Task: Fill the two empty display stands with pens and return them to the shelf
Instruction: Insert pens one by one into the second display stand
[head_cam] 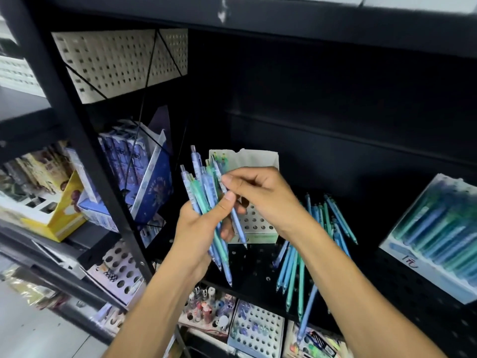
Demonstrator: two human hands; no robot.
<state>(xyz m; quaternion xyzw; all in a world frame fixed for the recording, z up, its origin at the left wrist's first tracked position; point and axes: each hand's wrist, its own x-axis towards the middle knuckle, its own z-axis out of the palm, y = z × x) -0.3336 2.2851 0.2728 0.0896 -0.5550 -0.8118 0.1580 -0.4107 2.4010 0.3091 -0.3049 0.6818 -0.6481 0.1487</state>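
**Sorting a fistful of pens at the black shelf**

Black metal shelving filled the view, its perforated shelf board (pixel 258 270) carrying the work. Toward the back of that board stood a pale cardboard display stand with a grid of round holes (pixel 254 223), its visible holes unfilled; most of it lay hidden behind the hands. The left hand (pixel 196 228) was wrapped around a bundle of slim blue and green plastic click pens (pixel 204 192), tips pointing down. The right hand (pixel 260 195) pinched a single pen from that bundle (pixel 233 215) between thumb and fingertips, just above the stand. More loose blue and green pens (pixel 294 264) lay scattered toward the board's front edge, and a clear-wrapped box of pens (pixel 436 236) rested at its right end.

Such pens looked light, stiff and smooth, so a bundle would probably slip and fan out unless gripped mid-barrel. One pen was best taken near its upper half, leaving the tip free to find a hole. The cardboard stand seemed flimsy and likely needed lifting by its base.
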